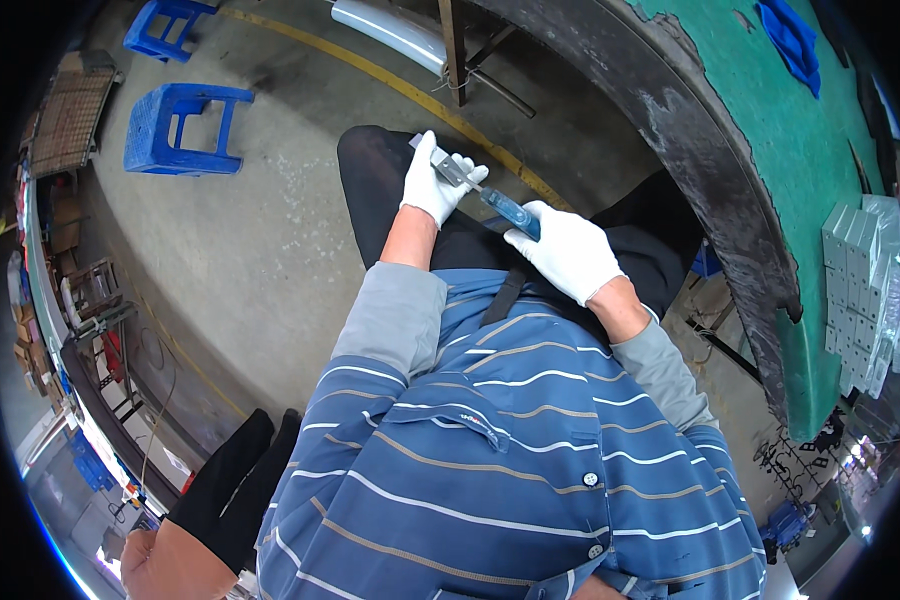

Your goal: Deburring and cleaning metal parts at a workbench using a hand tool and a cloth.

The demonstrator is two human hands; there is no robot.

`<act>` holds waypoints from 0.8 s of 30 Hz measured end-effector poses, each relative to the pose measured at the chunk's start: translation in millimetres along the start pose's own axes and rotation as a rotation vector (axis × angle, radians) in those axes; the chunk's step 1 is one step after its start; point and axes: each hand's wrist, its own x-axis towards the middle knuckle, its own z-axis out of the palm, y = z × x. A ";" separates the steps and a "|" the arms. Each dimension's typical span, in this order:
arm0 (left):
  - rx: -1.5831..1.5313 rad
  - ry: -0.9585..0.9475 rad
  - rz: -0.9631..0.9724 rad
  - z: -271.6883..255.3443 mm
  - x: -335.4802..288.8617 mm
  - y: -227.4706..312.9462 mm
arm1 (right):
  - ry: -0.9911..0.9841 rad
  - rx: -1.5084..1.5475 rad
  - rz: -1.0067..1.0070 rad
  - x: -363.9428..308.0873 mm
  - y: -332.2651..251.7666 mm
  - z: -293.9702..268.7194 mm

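Observation:
My left hand (431,188), in a white glove, is closed around a small grey metal bar with holes (448,166), held above my lap. My right hand (572,252), also in a white glove, grips the blue handle of a hand tool (511,212). A thin metal shaft runs from that handle toward the bar and meets its near end, close to my left fingers. Whether the tip touches the metal or sits in a hole, I cannot tell. The tool's exact kind does not show.
To my right curves a bench with a worn green top (740,130). On it lie a stack of drilled metal bars (850,290), partly in clear plastic, and a blue cloth (792,45). Two blue stools (160,128) stand at left. Another person's legs (225,490) show at lower left.

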 end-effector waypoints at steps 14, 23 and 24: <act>-0.036 0.015 -0.119 -11.8 12.7 -0.8 | -0.102 -0.043 0.052 7.0 -10.4 -5.9; -0.048 -0.041 -0.105 -23.1 25.8 -3.8 | -0.116 -0.050 0.103 -3.4 -2.1 1.0; -0.049 -0.035 -0.107 -22.1 24.6 -3.8 | -0.119 -0.053 0.111 -3.0 -2.2 0.7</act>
